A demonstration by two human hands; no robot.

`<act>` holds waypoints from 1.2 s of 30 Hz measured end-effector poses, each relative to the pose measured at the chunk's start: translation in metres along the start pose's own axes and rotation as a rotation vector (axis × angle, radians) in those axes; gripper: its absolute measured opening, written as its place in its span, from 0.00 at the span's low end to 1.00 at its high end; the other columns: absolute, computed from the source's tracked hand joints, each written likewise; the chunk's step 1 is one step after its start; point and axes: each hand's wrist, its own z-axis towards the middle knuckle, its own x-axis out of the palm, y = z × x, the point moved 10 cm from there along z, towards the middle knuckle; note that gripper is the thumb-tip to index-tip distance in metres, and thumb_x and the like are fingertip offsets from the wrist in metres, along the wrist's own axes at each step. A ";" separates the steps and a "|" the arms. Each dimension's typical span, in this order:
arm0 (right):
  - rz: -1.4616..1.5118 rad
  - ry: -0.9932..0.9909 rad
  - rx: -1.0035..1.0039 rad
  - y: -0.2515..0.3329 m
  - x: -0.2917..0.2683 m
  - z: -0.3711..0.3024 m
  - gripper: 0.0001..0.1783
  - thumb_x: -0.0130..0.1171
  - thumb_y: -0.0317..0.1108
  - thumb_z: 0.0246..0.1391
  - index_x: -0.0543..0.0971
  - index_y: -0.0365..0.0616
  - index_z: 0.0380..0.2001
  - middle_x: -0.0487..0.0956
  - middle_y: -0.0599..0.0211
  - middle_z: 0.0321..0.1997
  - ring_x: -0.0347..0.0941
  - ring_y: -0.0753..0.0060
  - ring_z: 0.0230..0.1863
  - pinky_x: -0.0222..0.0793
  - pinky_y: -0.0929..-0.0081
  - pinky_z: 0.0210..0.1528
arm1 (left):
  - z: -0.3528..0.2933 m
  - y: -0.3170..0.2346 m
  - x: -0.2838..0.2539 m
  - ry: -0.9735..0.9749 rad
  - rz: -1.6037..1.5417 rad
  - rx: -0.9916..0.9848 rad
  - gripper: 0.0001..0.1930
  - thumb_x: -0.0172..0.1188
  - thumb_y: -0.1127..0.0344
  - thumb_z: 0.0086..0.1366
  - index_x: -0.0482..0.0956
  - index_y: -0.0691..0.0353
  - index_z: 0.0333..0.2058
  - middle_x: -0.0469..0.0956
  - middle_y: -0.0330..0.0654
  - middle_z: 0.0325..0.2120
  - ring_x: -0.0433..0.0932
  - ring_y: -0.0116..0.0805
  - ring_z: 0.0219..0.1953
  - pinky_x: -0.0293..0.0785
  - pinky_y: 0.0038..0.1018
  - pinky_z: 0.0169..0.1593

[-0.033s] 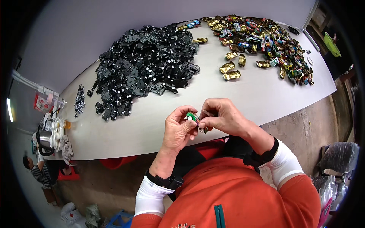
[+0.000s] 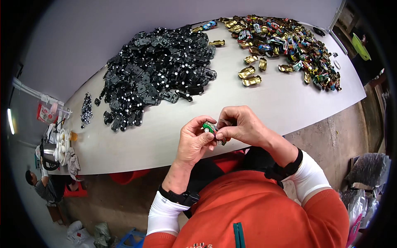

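Observation:
Close to the table's near edge, a small green toy car (image 2: 209, 127) with white wheels is held between my two hands. My left hand (image 2: 193, 139) is closed round one end of it, with the thumb along its side. The thumb and fingers of my right hand (image 2: 241, 126) pinch its other end, hiding much of the body. Beyond my hands and to the left lies a big heap of black toy car bases (image 2: 159, 68) with wheels. A heap of coloured and gold toy car bodies (image 2: 285, 43) lies at the far right.
Several gold car bodies (image 2: 252, 81) lie loose before the right heap. Small wheel parts (image 2: 86, 108) form a little pile at the left. A kettle (image 2: 50, 153) and white dishes (image 2: 62, 146) stand at the left end. Plastic bags (image 2: 368, 171) lie at the right. Another person (image 2: 43, 188) is at far left.

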 end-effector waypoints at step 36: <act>0.146 -0.055 0.177 -0.046 -0.014 -0.021 0.02 0.54 0.24 0.50 0.75 0.37 0.28 0.73 0.73 0.20 0.67 0.86 0.19 0.62 0.88 0.19 | 0.004 0.011 -0.014 -0.161 0.267 -0.045 0.07 0.59 0.74 0.56 0.73 0.68 0.33 0.76 0.46 0.23 0.70 0.25 0.13 0.62 0.14 0.12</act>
